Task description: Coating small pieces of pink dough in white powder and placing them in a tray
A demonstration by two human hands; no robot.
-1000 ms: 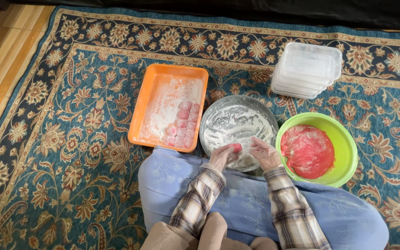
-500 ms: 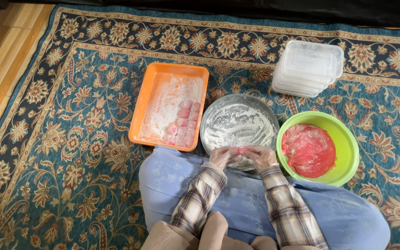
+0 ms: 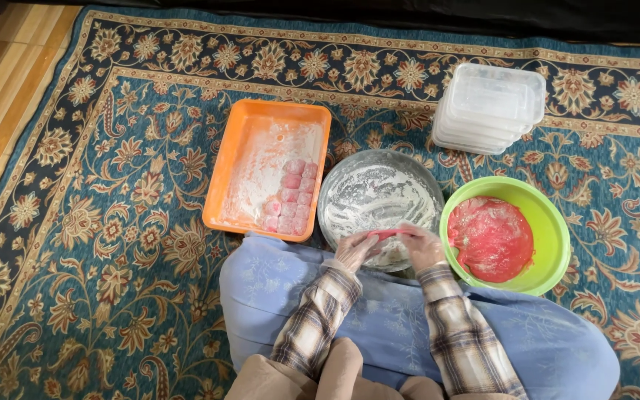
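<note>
Left hand: the left hand [image 3: 355, 249] is closed at the fingertips on the left end of the pink dough strip [image 3: 389, 234], over the near rim of the floured metal plate [image 3: 379, 196].
Right hand: the right hand [image 3: 421, 247] pinches the right end of the same strip; fingers curled, dusted white.
Pink dough strip: stretched thin and roughly level between the two hands, held clear above the near edge of the plate.
Floured metal plate: round, coated with white flour, on the carpet [image 3: 112, 244] directly ahead of the person's knees, between the orange tray [image 3: 232, 181] and the green bowl [image 3: 550, 230].
Orange tray: rectangular, left of the plate and just beside it; inside floured; rows of pink dough pieces [image 3: 294, 196] grouped in its near right corner.
Green bowl: right of the plate, rims touching or nearly so; it holds a mass of pink dough [image 3: 490, 238].
Clear plastic containers [image 3: 490, 107]: stacked, with lids, toward the far right part of the carpet, apart from the bowl.
Carpet: blue-green with a floral pattern; bare wooden floor [image 3: 1, 96] shows past its left edge.
Person: seated, plaid sleeves [image 3: 312, 326], lap covered by light blue cloth [image 3: 379, 311].
</note>
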